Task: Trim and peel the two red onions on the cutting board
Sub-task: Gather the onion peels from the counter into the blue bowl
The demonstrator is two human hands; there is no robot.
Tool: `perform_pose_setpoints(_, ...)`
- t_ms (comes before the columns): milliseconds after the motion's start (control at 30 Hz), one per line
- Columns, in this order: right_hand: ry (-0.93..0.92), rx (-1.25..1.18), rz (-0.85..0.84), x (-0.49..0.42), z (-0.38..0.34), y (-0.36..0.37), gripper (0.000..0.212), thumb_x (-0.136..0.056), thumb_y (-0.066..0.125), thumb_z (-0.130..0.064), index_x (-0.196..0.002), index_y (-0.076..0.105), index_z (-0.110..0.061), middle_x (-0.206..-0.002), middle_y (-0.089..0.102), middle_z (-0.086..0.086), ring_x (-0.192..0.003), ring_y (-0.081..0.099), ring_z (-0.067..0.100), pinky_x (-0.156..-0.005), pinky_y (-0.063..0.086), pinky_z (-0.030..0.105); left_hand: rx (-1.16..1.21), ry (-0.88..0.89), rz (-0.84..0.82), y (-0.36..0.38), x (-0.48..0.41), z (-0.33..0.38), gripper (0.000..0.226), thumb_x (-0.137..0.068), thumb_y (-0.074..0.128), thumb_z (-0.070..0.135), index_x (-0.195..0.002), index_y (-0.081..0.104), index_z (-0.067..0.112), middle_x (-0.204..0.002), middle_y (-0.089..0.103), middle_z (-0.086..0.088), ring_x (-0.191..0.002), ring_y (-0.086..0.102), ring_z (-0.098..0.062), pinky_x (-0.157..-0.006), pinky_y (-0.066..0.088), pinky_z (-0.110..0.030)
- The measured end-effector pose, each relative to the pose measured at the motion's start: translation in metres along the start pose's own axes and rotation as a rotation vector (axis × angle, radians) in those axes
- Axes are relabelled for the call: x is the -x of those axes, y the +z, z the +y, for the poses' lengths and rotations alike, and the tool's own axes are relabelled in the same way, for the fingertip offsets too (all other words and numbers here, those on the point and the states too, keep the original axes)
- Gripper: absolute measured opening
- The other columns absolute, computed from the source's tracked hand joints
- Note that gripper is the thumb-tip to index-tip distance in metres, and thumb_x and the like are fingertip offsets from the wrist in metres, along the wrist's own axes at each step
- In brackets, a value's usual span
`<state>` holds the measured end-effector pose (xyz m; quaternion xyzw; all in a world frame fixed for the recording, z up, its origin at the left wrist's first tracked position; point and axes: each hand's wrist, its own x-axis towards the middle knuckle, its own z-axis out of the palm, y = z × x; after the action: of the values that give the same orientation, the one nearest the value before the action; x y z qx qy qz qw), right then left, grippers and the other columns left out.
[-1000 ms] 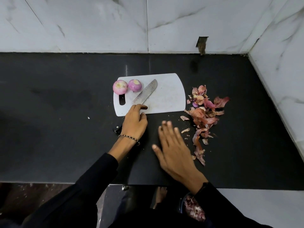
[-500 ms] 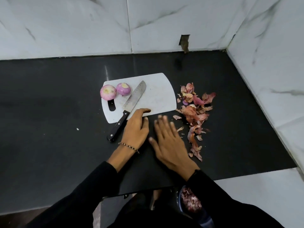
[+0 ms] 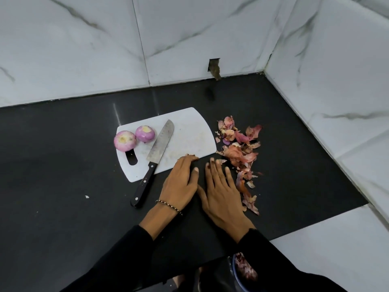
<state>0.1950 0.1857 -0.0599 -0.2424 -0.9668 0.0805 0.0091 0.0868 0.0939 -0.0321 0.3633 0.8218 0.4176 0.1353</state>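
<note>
Left grip (image 3: 181, 184) and right grip (image 3: 221, 192) lie flat and empty; my knife (image 3: 161, 142) at ten o'clock overhangs the cutting board (image 3: 189, 133), so a nudge could spin it.

A white plastic cutting board (image 3: 189, 133) lies on the black stone countertop (image 3: 63, 165), before the white marble-tiled back wall (image 3: 84, 49). Two peeled red onions sit touching at the board's far left corner. The left onion (image 3: 124, 141) is just behind the board's handle slot, and the right onion (image 3: 145, 134) is behind and to its right. A black-handled steel knife (image 3: 155, 157) lies slantwise right of them, with its blade on the board and its handle past the near edge, on the countertop. The left hand (image 3: 181, 184) rests right of the handle, fingertips on the board's near edge. The right hand (image 3: 221, 192) lies flat just beside it. A heap of reddish onion skins (image 3: 237, 152) spreads right of the board and the right hand.
</note>
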Motion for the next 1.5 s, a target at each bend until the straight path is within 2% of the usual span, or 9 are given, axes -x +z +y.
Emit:
perform_pose_setpoints(100, 0.01, -0.07, -0.04, -0.003, -0.001, -0.011, 0.092, -0.09, -0.027, -0.057, -0.16, 0.004, -0.004, -0.167, -0.006, 0.014, -0.155, -0.012, 0.024, -0.124, -0.013, 0.036, -0.008, 0.015, -0.038, 0.003, -0.008, 0.006, 0.03, -0.103, 0.046, 0.021, -0.132, 0.052, 0.016, -0.14, 0.051, 0.002, -0.14, 0.036, -0.009, -0.112, 0.033, -0.027)
perform_pose_setpoints(200, -0.079, -0.132, -0.114, -0.013, -0.002, -0.021, 0.083, -0.088, -0.013, -0.052, -0.159, -0.009, -0.007, -0.166, -0.016, 0.01, -0.153, -0.021, 0.02, -0.125, -0.012, 0.035, 0.009, 0.023, -0.058, 0.003, -0.016, 0.012, 0.029, -0.105, 0.043, 0.027, -0.132, 0.051, 0.018, -0.142, 0.05, 0.004, -0.141, 0.027, 0.002, -0.116, 0.027, -0.025)
perform_pose_setpoints(333, -0.119, -0.123, -0.127, -0.023, 0.011, -0.015, 0.084, -0.093, -0.016, -0.058, -0.16, -0.005, -0.009, -0.167, -0.013, 0.009, -0.154, -0.015, 0.02, -0.126, 0.003, 0.041, 0.026, 0.009, -0.042, 0.003, -0.026, 0.015, 0.03, -0.105, 0.041, 0.029, -0.132, 0.05, 0.019, -0.144, 0.047, 0.006, -0.143, 0.025, 0.0, -0.119, 0.025, -0.029)
perform_pose_setpoints(467, 0.115, -0.214, -0.042, -0.023, 0.016, -0.018, 0.101, -0.084, -0.018, -0.071, -0.161, 0.003, -0.008, -0.168, -0.005, 0.011, -0.156, -0.009, 0.022, -0.125, -0.006, 0.034, 0.025, -0.031, -0.02, 0.001, -0.034, 0.013, 0.032, -0.104, 0.044, 0.028, -0.134, 0.049, 0.02, -0.149, 0.044, 0.006, -0.147, 0.021, -0.003, -0.119, 0.024, -0.029)
perform_pose_setpoints(633, 0.043, -0.132, -0.059, -0.042, 0.012, -0.018, 0.112, -0.074, -0.041, -0.066, -0.16, -0.001, -0.005, -0.168, -0.008, 0.014, -0.155, -0.013, 0.023, -0.122, -0.015, 0.033, -0.005, -0.069, 0.006, 0.002, -0.041, 0.013, 0.031, -0.105, 0.043, 0.027, -0.134, 0.05, 0.021, -0.147, 0.045, 0.009, -0.145, 0.024, -0.002, -0.11, 0.018, -0.012)
perform_pose_setpoints(867, 0.026, -0.131, -0.075, -0.089, 0.021, -0.026, 0.094, -0.084, -0.015, -0.053, -0.159, 0.009, -0.002, -0.168, 0.006, 0.017, -0.156, 0.002, 0.026, -0.125, -0.004, 0.037, -0.01, -0.101, 0.028, 0.007, -0.059, 0.015, 0.03, -0.105, 0.04, 0.027, -0.134, 0.049, 0.024, -0.145, 0.046, 0.011, -0.144, 0.028, -0.004, -0.104, 0.022, -0.012)
perform_pose_setpoints(1033, 0.013, -0.1, 0.033, -0.115, 0.038, -0.054, 0.08, -0.096, 0.002, -0.051, -0.138, 0.05, -0.003, -0.151, 0.046, 0.019, -0.145, 0.037, 0.03, -0.122, 0.023, 0.041, -0.014, -0.102, 0.015, 0.012, -0.08, 0.015, 0.036, -0.106, 0.036, 0.032, -0.14, 0.046, 0.024, -0.149, 0.044, 0.007, -0.143, 0.031, -0.007, -0.11, 0.025, -0.019)
perform_pose_setpoints(1267, -0.106, -0.199, -0.314, -0.194, 0.135, -0.074, 0.053, -0.11, 0.023, -0.029, -0.16, 0.015, -0.012, -0.169, 0.004, 0.003, -0.155, -0.004, 0.016, -0.125, -0.002, 0.037, -0.326, -0.058, -0.249, 0.042, -0.15, 0.024, 0.065, -0.105, 0.031, 0.042, -0.158, 0.008, 0.011, -0.166, 0.001, -0.004, -0.152, -0.005, -0.013, -0.121, -0.008, -0.028)
perform_pose_setpoints(1500, -0.276, -0.438, -0.384, -0.173, 0.167, -0.071, 0.062, -0.101, 0.024, -0.043, -0.158, 0.024, -0.019, -0.166, 0.015, -0.008, -0.152, 0.006, 0.0, -0.119, -0.002, 0.013, -0.584, 0.071, -0.426, 0.066, -0.165, 0.028, 0.062, -0.105, 0.014, 0.043, -0.157, 0.0, 0.011, -0.166, -0.007, -0.005, -0.151, -0.011, -0.012, -0.122, -0.012, -0.038)
